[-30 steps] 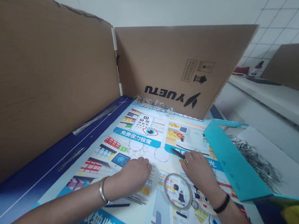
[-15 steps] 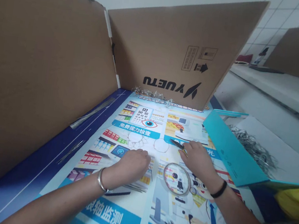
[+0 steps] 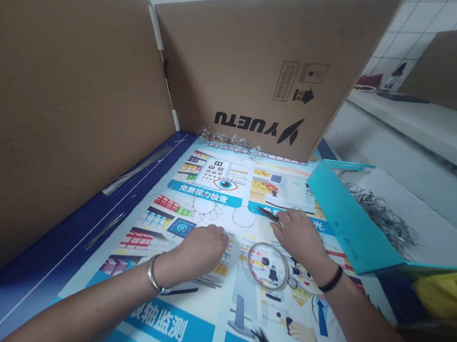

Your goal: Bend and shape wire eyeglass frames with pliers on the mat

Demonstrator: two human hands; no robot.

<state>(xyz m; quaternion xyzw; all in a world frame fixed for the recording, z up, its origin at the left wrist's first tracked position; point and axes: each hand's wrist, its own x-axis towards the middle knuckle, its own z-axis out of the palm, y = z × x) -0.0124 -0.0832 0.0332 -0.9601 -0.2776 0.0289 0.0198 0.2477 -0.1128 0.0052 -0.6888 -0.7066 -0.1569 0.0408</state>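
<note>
Hardly any shift, likely same step: my right hand (image 3: 299, 235) grips the dark-tipped tool (image 3: 268, 215); left hand (image 3: 203, 252), I can't tell

The tool, (image 3: 267, 214) dark and slim-tipped with a touch of yellow at its handle, slants leftward and away from the right hand, (image 3: 298, 233) its point near a thin round wire loop (image 3: 242, 226) beside a petal-edged wire piece. (image 3: 204, 220)
</note>
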